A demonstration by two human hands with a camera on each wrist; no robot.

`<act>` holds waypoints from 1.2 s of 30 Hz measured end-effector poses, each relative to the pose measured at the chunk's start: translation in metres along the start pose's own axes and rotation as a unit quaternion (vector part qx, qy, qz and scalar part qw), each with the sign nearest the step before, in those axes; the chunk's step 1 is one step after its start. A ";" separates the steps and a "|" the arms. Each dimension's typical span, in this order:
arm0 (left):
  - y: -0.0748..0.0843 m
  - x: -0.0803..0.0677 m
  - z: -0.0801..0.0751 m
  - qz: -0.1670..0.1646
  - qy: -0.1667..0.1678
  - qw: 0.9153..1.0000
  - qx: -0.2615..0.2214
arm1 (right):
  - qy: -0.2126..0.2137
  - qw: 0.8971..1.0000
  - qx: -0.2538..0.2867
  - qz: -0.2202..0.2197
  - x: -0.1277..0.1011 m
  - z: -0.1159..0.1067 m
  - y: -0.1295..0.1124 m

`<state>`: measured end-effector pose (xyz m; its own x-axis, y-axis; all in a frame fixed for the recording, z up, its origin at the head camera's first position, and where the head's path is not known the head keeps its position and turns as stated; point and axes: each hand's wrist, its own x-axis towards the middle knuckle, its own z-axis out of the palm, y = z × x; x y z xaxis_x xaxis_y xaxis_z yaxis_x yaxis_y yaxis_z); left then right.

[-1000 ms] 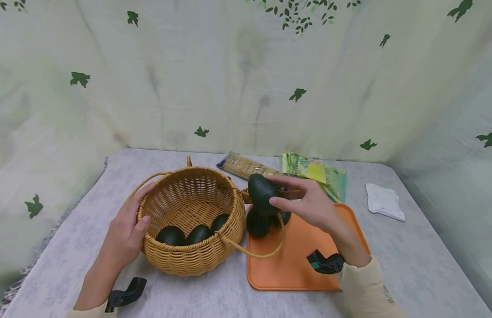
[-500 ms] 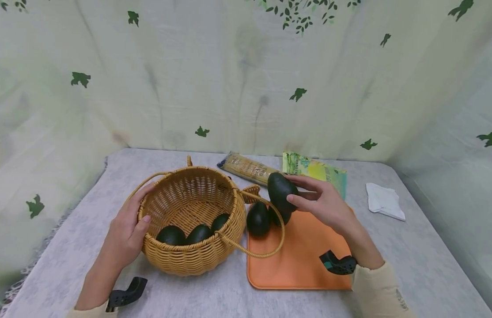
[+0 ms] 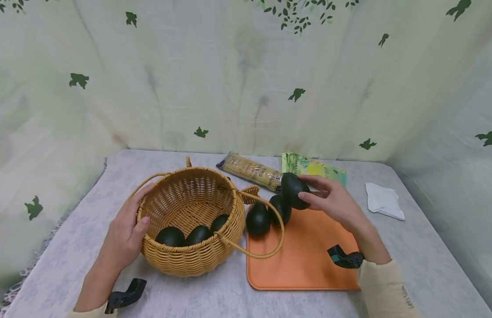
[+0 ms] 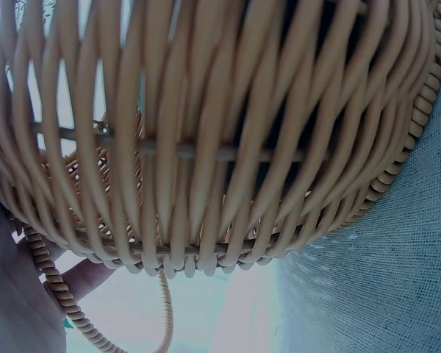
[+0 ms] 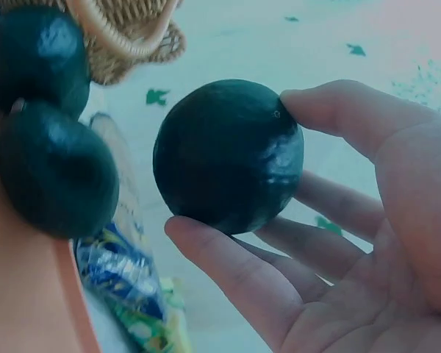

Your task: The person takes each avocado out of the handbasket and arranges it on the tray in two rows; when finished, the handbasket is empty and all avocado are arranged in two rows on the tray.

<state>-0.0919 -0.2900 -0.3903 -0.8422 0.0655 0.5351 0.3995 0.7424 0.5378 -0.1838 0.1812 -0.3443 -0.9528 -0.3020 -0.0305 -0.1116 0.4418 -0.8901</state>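
A round wicker basket (image 3: 190, 260) stands tilted toward me, with several dark green avocados (image 3: 171, 236) lying at its near inner side. My left hand (image 3: 124, 232) grips the basket's left rim, thumb over the edge; the left wrist view shows the woven wall (image 4: 191, 132) close up. My right hand (image 3: 337, 201) pinches another avocado (image 3: 294, 191) between thumb and fingers, held above the far part of an orange tray (image 3: 301, 260). In the right wrist view this avocado (image 5: 228, 158) is clear of two others. Those two avocados (image 3: 258, 219) rest at the tray's far left corner.
Behind the tray lie a long clear pack of pale sticks or noodles (image 3: 250, 170) and a green-yellow packet (image 3: 313, 168). A white folded tissue (image 3: 384, 201) lies at the right. The basket's looped handle (image 3: 270, 255) hangs over the tray's left side.
My right hand has moved to the right, carrying the avocado away from the basket's side and uncovering the two on the tray. The left hand and basket stay put.
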 end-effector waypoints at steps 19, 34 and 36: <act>-0.004 0.000 -0.001 0.022 0.001 1.000 0.009 | -0.013 0.997 -0.055 0.058 0.007 -0.012 0.028; -0.004 0.000 -0.001 0.019 0.001 1.000 0.017 | -0.063 0.993 -0.044 0.094 0.009 -0.013 0.042; -0.004 0.000 -0.001 0.017 0.000 1.000 0.019 | -0.068 0.991 -0.049 0.100 0.010 -0.012 0.043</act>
<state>-0.0931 -0.2932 -0.3917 -0.8283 0.0907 0.5529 0.4136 0.7647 0.4942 -0.2010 0.2071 -0.3773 -0.9122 -0.3095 -0.2685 0.0418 0.5816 -0.8124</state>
